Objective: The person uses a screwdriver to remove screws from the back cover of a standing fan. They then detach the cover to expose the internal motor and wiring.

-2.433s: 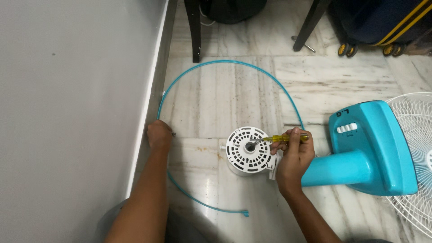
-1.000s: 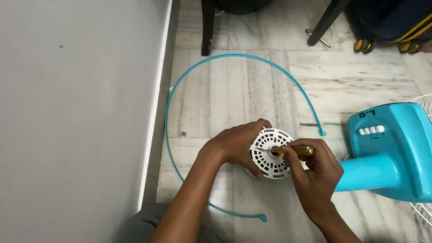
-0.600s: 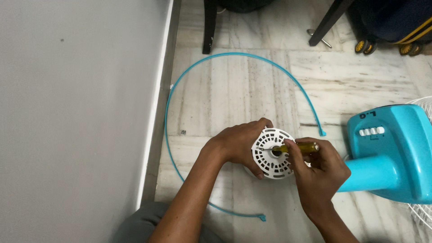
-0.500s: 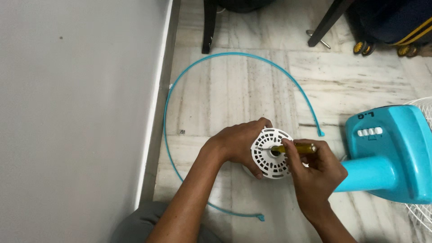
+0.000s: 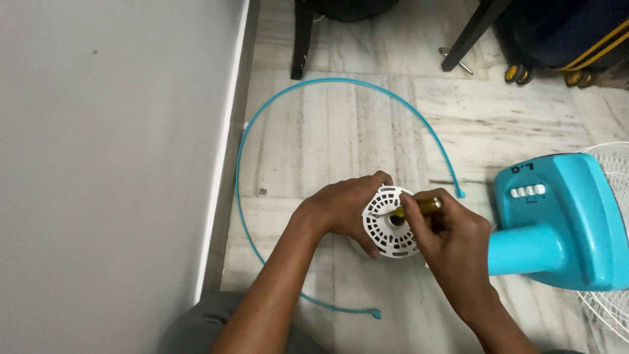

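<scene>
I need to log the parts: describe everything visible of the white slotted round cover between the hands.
The white slotted cover looks like moulded plastic: a round disc with rings of small slots around a dark centre hole. It sits face-up on the marble floor. The left hand grips its left edge; the right hand holds a yellow-handled screwdriver against its face.

I see a white round slotted motor cover (image 5: 388, 223) standing on the marble floor. A yellow-handled screwdriver (image 5: 419, 206) lies tilted across its top, tip near the centre.

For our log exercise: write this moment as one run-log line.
left hand: grips white vented cover | right hand: holds yellow screwdriver, tip on cover | blue ring: on floor
</scene>
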